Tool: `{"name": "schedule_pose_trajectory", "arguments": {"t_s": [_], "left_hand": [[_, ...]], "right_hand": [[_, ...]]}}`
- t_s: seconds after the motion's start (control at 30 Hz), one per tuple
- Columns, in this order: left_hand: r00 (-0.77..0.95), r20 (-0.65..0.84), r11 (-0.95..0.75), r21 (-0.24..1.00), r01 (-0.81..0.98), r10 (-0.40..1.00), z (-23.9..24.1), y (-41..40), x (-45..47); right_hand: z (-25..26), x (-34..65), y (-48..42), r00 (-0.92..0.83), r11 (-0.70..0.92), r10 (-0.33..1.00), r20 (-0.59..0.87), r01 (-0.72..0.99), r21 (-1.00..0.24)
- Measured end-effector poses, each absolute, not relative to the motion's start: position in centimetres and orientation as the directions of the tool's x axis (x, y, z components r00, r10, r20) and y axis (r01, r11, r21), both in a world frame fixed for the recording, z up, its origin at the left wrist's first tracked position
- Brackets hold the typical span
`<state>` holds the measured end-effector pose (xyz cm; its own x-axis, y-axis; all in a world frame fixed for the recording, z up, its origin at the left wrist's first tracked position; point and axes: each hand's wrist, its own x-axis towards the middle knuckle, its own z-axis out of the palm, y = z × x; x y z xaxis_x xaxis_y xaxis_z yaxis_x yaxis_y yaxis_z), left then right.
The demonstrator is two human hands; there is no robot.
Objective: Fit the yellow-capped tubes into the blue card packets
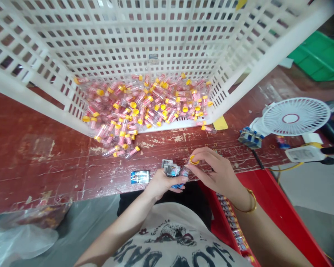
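Observation:
My left hand (161, 182) is closed on several small printed packets (172, 170), silver-grey and blue, which fan out above the thumb. My right hand (218, 171) pinches a small clear tube by its yellow cap (194, 160). The tube's lower end meets the packets at my left fingers; whether it is inside one of them I cannot tell. To the left, a single blue and silver packet (140, 177) lies flat near the table's edge. Beyond my hands, a pile of similar yellow-capped tubes with pink contents (156, 105) spills from a tipped basket.
The white perforated basket (144, 35) lies on its side on the worn red table (58, 155). At right are a white fan (295, 116), a bundle of packets (251, 137) and a green crate (320, 55). A red tray (281, 207) with rows of filled packets sits below my right arm.

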<state>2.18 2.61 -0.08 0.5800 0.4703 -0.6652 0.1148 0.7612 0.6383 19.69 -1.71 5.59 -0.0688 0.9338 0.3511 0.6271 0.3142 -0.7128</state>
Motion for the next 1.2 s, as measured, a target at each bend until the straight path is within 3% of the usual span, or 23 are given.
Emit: {"name": "schedule_pose_trajectory", "arguments": {"t_s": [0.13,0.23,0.33,0.47,0.6,0.67,0.73,0.8,0.87,1.03,1.1,1.2], "left_hand": [[0.600,-0.645,0.747,0.655,0.116,0.473,-0.2,2.5,2.0],[0.609,-0.626,0.730,0.675,0.110,0.487,-0.2,2.4,1.9],[0.610,-0.617,0.716,0.689,0.112,0.498,0.0,2.3,1.9],[0.615,-0.611,0.712,0.694,0.112,0.499,0.1,2.2,2.0],[0.614,-0.580,0.676,0.730,0.099,0.535,-0.2,2.1,1.8],[0.605,-0.578,0.672,0.734,0.093,0.547,-0.2,2.1,1.7],[0.599,-0.591,0.688,0.720,0.089,0.541,-0.2,2.0,1.7],[0.597,-0.600,0.703,0.706,0.082,0.533,0.0,2.0,1.7],[0.607,-0.598,0.709,0.701,0.079,0.523,0.1,1.9,1.8],[0.635,-0.585,0.707,0.702,0.084,0.505,0.4,1.7,1.9],[0.634,-0.589,0.722,0.689,0.070,0.501,0.3,1.6,1.9],[0.628,-0.588,0.728,0.684,0.049,0.510,0.0,1.4,1.8]], "right_hand": [[4.9,20.0,-1.5,0.092,0.204,0.946,0.310,0.575,-0.793],[4.6,20.6,-1.7,0.278,0.066,0.941,0.192,0.405,-0.912],[4.6,21.0,-2.2,0.165,-0.055,0.986,-0.021,0.208,-0.977],[4.6,20.9,-2.6,-0.084,-0.049,0.992,-0.094,0.432,-0.901],[4.5,20.6,-2.5,-0.126,-0.043,0.983,-0.130,0.537,-0.843],[4.4,20.5,-2.4,-0.053,-0.069,0.993,-0.107,0.480,-0.874],[4.3,20.3,-2.3,0.138,-0.085,0.990,-0.035,0.368,-0.926],[4.4,19.9,-2.2,0.358,-0.031,0.931,0.074,0.277,-0.960],[4.3,19.4,-2.1,0.469,0.077,0.859,0.204,0.276,-0.958],[2.8,18.0,-1.6,0.377,0.317,0.790,0.484,0.426,-0.848],[2.0,17.4,-1.3,0.351,0.339,0.789,0.505,0.436,-0.834],[1.5,16.9,-1.0,0.408,0.290,0.811,0.419,0.342,-0.894]]}}
